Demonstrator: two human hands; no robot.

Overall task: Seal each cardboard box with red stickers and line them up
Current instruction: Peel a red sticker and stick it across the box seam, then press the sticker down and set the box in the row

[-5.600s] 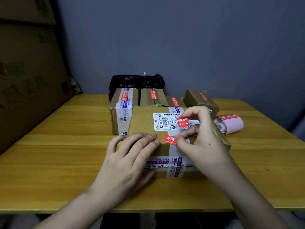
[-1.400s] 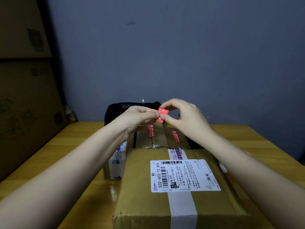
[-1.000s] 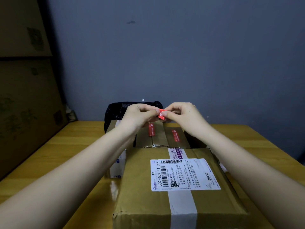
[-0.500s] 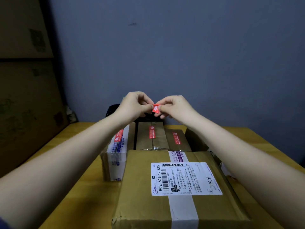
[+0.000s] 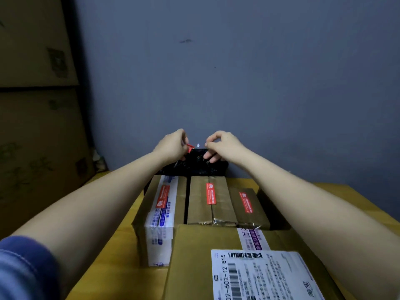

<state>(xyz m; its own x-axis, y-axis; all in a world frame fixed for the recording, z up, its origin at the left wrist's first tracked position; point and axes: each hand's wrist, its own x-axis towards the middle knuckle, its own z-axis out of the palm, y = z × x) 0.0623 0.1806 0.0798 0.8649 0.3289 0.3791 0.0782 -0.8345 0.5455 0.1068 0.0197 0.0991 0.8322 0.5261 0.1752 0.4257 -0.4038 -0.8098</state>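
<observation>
left hand [image 5: 172, 146]: pinches red sticker [image 5: 190, 147], 12 o'clock
right hand [image 5: 223, 145]: thumb and finger pinched together, contents unclear
large box [image 5: 194, 263]: 6 o'clock, unstickered

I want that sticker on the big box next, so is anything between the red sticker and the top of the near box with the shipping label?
Nothing visible blocks it. The left hand pinches the red sticker above the black bag; the near box lies below, its top bare beside the shipping label.

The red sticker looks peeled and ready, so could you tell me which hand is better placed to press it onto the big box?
Probably left: the left hand pinches the red sticker; the right hand has none.
</observation>
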